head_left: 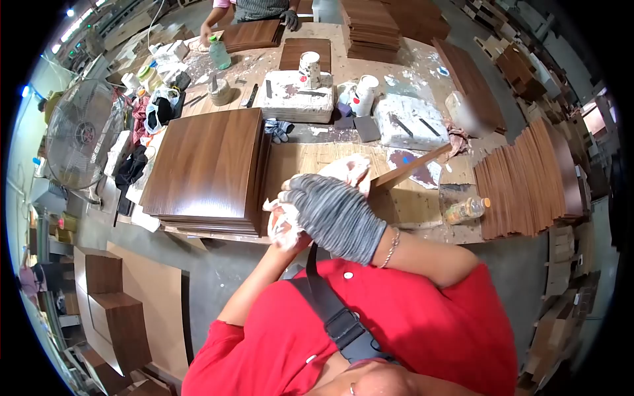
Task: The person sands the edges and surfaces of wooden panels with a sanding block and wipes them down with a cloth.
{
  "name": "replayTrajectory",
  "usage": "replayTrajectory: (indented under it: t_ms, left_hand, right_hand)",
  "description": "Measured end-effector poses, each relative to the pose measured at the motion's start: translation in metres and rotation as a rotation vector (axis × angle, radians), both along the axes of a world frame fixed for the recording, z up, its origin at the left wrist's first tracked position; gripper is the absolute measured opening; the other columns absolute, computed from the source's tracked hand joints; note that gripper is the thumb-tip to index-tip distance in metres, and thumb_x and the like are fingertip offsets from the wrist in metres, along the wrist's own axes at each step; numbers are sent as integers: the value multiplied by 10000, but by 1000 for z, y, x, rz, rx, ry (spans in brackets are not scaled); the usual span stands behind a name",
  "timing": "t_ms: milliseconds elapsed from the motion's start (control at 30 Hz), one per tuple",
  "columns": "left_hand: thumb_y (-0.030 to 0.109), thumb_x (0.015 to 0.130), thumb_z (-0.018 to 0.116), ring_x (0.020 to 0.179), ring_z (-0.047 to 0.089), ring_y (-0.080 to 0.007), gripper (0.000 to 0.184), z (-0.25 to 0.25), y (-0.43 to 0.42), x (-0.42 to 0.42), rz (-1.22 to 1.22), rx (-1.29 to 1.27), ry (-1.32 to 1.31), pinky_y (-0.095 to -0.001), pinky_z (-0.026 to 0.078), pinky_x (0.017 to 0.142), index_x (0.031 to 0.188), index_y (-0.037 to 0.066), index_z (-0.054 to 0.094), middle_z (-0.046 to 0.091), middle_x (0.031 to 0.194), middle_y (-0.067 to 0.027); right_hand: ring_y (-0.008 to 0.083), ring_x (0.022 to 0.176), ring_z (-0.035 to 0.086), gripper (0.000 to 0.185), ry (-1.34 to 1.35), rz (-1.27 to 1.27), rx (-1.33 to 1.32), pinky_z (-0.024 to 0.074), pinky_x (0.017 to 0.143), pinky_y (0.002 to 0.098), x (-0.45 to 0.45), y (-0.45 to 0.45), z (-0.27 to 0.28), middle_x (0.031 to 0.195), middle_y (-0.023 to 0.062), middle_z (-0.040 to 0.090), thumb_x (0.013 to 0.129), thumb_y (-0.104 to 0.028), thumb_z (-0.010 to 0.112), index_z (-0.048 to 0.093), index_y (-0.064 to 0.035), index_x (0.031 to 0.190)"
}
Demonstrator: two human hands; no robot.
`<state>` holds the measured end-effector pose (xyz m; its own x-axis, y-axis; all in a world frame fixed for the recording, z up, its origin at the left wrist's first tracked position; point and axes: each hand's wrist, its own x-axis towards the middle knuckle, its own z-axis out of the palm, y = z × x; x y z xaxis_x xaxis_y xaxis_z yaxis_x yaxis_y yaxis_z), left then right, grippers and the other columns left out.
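Observation:
My right hand (pixel 337 216), in a grey striped knit glove, crosses in front of my chest with its fingers curled. What lies inside them is hidden. My left hand (pixel 302 241) is bare, mostly hidden behind the glove and a crumpled white cloth (pixel 285 228) that it grips. Beyond the glove, a second bunch of whitish cloth (pixel 353 170) shows. A brown wood panel (pixel 413 166), seen nearly edge-on, slants up to the right from behind the glove; its near end is hidden. To the left lies a stack of brown panels (pixel 208 165).
On the right stands a row of panels (pixel 525 181) beside a bottle (pixel 467 210). White-smeared blocks (pixel 297 99) carry a can (pixel 309 69) and blades. A fan (pixel 86 134) is at left. Across the table, a co-worker's gloved hand (pixel 289 20) rests by panels.

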<state>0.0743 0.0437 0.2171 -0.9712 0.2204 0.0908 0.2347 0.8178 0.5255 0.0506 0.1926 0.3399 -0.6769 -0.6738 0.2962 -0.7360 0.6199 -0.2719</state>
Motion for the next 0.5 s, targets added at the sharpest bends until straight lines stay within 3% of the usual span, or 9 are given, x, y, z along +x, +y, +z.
replayTrajectory:
  t_ms: [33,67,100,133,233,267,400,500]
  left_hand:
    - [369,827,687,1062,646,-280,413,7,0,2,-8,57,10,-423,501,899,1167,136,667,688,1122,-108]
    - [378,810,706,1046,651,-295,413,14,0,4,-16,113,20,-428,511,881,1141,134,673,687,1123,-114]
    - [325,789,745,1044,653,-312,412,-5,3,0,-47,238,173,-438,514,882,1139,120,667,685,1140,-123]
    - [272,768,784,1042,655,-329,421,-24,7,-4,-90,344,330,-447,518,883,1136,107,662,682,1156,-132]
    - [107,752,828,671,685,-297,204,6,18,-14,-224,719,174,-347,533,629,893,47,694,667,739,-167]
    - [126,763,827,612,651,-300,181,-10,15,-19,-212,671,144,-335,513,593,854,33,702,637,700,-178]
    - [174,786,826,526,552,-288,196,-20,17,-23,-199,629,114,-325,471,537,820,12,721,603,679,-205]
    - [239,795,833,501,480,-271,277,-4,26,-20,-166,768,160,-320,455,523,797,-8,708,600,684,-226]
  right_hand:
    - [303,1141,617,379,-85,-23,39,472,1007,418,2,4,9,1188,170,646,830,-179,587,652,-13,1165]
    - [279,958,649,266,178,1,-28,501,846,395,4,9,5,998,153,660,850,-208,583,677,-34,1029]
    - [278,941,645,263,176,-36,85,495,831,407,6,15,1,984,143,658,843,-240,592,680,-55,1008]
    - [281,940,641,269,205,-104,155,489,843,414,8,21,4,986,138,656,842,-247,591,678,-55,1010]
    - [303,970,617,287,298,-276,233,456,899,447,-6,56,-5,1012,139,648,850,-264,578,676,-61,1029]
    - [302,1008,609,290,311,-365,211,427,950,465,-10,69,-6,1035,136,648,867,-258,562,674,-70,1057]
    - [276,1131,585,330,198,-493,139,280,1119,525,-31,138,-11,1133,103,653,918,-253,531,652,-105,1186]
    - [326,1077,596,321,119,-563,77,355,1069,477,-34,160,-10,1140,164,644,897,-184,543,645,-51,1171]
